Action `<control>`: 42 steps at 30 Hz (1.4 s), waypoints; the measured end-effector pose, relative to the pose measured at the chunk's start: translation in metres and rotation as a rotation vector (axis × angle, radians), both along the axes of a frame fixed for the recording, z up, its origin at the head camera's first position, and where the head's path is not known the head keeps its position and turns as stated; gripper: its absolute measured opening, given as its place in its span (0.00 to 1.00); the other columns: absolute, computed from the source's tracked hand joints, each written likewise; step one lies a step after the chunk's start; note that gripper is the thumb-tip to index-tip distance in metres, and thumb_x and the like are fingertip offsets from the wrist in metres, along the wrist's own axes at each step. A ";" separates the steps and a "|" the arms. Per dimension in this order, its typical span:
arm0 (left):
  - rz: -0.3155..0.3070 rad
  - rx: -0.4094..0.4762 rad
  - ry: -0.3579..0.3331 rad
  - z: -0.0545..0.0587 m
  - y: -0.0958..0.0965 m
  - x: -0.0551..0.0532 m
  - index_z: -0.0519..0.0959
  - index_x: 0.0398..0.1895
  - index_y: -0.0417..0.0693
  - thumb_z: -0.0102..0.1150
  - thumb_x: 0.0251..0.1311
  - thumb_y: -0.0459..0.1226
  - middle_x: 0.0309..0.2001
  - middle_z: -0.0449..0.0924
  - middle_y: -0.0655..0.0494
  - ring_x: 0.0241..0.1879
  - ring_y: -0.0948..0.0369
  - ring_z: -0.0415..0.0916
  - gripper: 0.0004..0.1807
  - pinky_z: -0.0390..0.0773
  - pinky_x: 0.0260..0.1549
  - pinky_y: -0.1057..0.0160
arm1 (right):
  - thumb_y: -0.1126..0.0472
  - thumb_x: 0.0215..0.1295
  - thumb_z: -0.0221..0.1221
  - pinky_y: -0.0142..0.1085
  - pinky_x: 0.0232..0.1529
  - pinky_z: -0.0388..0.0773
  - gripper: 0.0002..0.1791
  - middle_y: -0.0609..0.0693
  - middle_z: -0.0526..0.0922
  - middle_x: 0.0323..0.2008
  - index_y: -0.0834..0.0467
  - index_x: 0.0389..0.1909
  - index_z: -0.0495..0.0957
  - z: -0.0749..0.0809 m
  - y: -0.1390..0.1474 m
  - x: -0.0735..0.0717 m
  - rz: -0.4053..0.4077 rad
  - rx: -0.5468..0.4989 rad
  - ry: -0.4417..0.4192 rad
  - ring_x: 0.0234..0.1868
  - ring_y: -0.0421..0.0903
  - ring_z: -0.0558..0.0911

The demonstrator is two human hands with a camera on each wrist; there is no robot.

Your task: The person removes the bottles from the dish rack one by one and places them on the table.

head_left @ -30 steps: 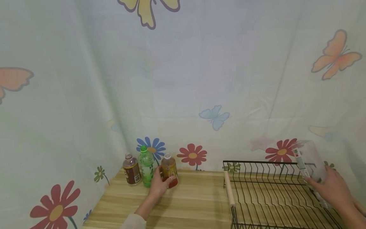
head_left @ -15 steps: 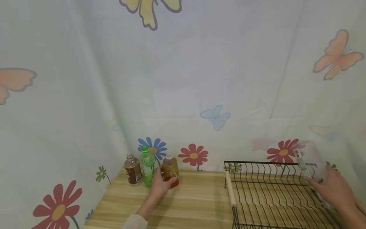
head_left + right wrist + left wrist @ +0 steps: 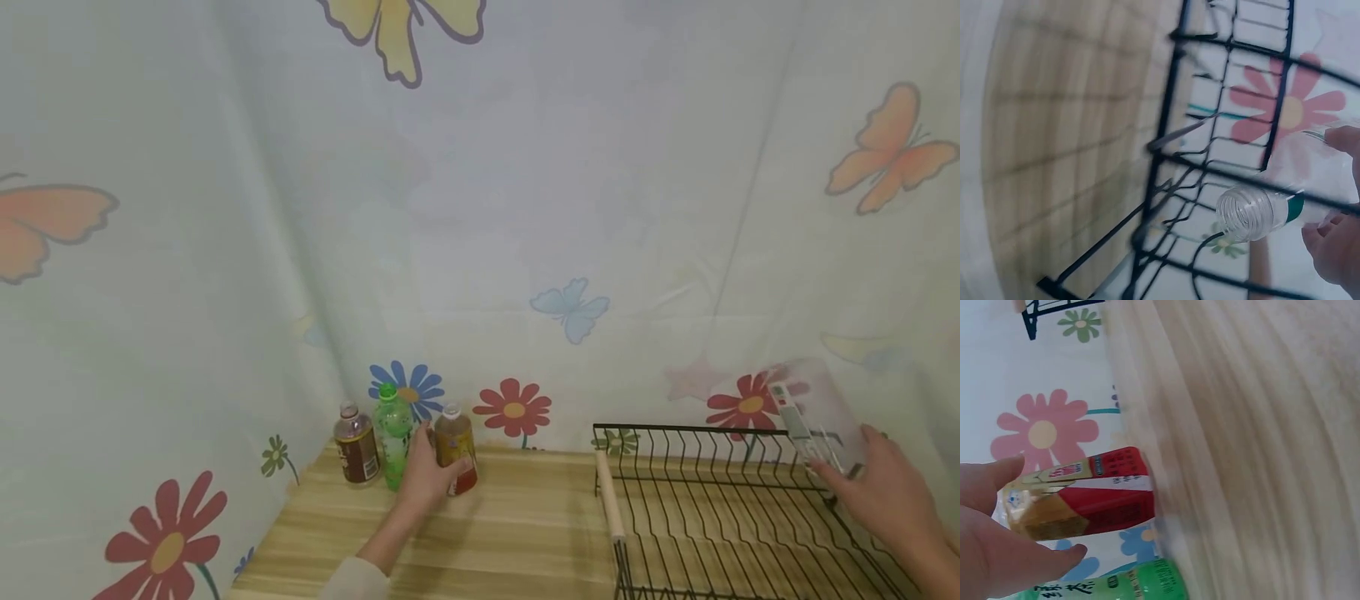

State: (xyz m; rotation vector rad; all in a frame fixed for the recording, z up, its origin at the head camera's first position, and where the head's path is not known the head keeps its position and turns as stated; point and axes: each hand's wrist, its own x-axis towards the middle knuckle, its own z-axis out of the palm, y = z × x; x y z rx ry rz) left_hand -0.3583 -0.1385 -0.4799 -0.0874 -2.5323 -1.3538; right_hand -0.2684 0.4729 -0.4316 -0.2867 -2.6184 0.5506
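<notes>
In the head view, my left hand holds a bottle with a yellow-and-red label that stands on the table. The left wrist view shows my fingers on either side of its upper part. Just left of it are a green bottle and a brown-labelled bottle. My right hand grips a clear plastic bottle above the right side of a black wire dish rack. Uncapped, the clear bottle points its threaded mouth down beside the rack wires.
A light wooden handle runs along the rack's left side. The wood-grain table extends between the left bottles and the rack. Behind stands a curtain printed with flowers and butterflies.
My right hand has raised and turned the clear bottle, so its lower part no longer shows deep in the rack. My left hand stays at its bottle. The head view has shifted slightly left.
</notes>
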 end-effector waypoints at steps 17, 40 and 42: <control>-0.082 -0.225 0.201 0.065 0.004 0.033 0.46 0.86 0.44 0.79 0.60 0.48 0.79 0.61 0.40 0.77 0.40 0.60 0.61 0.66 0.72 0.36 | 0.56 0.63 0.76 0.75 0.40 0.74 0.54 0.82 0.68 0.63 0.76 0.77 0.54 0.062 -0.093 0.012 0.336 -0.016 0.218 0.56 0.81 0.72; -0.384 -0.469 0.718 0.148 0.083 0.110 0.54 0.85 0.56 0.84 0.49 0.56 0.78 0.62 0.58 0.77 0.55 0.59 0.64 0.66 0.75 0.50 | 0.64 0.54 0.80 0.62 0.55 0.82 0.50 0.60 0.74 0.69 0.60 0.76 0.65 0.094 -0.200 0.032 0.632 0.152 0.250 0.64 0.62 0.78; -0.388 -0.520 0.809 0.150 0.089 0.108 0.55 0.85 0.52 0.85 0.48 0.56 0.78 0.62 0.57 0.77 0.55 0.59 0.64 0.64 0.76 0.52 | 0.64 0.54 0.80 0.59 0.52 0.84 0.50 0.59 0.74 0.69 0.58 0.76 0.66 0.091 -0.205 0.034 0.653 0.182 0.239 0.63 0.61 0.79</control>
